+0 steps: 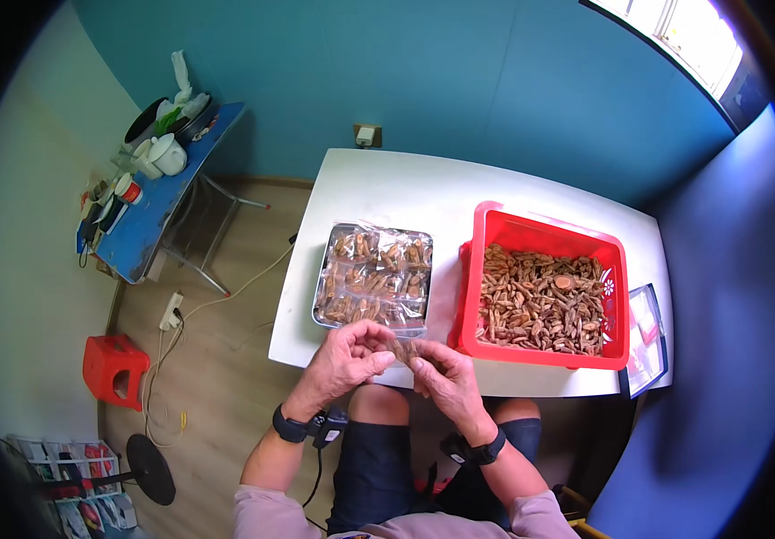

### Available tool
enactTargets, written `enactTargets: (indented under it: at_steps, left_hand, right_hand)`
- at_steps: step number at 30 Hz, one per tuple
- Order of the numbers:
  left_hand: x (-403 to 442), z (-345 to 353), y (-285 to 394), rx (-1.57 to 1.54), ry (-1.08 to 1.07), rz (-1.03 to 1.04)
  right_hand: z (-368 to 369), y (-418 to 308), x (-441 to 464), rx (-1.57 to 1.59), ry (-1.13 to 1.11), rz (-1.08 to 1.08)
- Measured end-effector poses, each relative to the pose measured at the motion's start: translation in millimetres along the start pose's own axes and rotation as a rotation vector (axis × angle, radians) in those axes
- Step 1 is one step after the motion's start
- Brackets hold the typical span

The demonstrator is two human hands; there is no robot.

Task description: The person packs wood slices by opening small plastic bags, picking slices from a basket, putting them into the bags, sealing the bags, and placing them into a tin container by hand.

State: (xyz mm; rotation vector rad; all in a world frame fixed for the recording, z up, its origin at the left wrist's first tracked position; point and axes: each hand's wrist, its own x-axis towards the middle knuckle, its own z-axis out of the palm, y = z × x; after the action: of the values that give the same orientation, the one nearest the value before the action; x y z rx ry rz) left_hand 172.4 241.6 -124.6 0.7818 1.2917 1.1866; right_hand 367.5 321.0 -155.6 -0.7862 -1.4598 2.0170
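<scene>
Head view: packet (402, 348) roughly crosswise between left hand (352, 357) and right hand (445, 374)

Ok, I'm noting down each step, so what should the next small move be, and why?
Probably lay the packet in the tray, if it is closed, which I can't make out. The left hand and right hand hold it between them, it looks filled, and similar bags already lie in the tray, just beyond the left hand.

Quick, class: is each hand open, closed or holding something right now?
Left hand: closed, pinching one side of a small clear packet.
Right hand: closed, pinching the packet's other side.
</scene>
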Motion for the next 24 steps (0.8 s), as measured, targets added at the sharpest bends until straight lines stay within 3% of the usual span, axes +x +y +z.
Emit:
enactTargets:
  at_steps: [6, 8, 13, 17, 23, 24]
  left_hand:
    - [14.0, 7.8, -16.9, -0.070, 0.099, -0.017]
    - [23.8, 6.3, -17.8, -0.098, 0.143, 0.066]
    - [55.5, -4.4, -3.2, 0.038, 0.219, 0.086]
    - [79.6, -5.4, 0.0, 0.025, 0.233, -0.016]
    - [98.4, 0.2, -6.7, 0.102, 0.262, -0.139]
    - [99.5, 1.0, -6.9, 0.109, 0.263, -0.142]
  right_hand:
    - [2.6, 3.3, 11.7, 0.041, -0.018, 0.075]
    - [3.1, 7.0, 11.1, 0.116, 0.013, 0.052]
    - [1.9, 7.9, -6.9, 0.118, -0.007, 0.015]
    - [-3.8, 17.3, -27.0, -0.084, -0.157, 0.003]
    - [-10.8, 26.3, -29.6, -0.375, -0.323, -0.277]
    - [-11.2, 24.3, -30.4, -0.372, -0.341, -0.247]
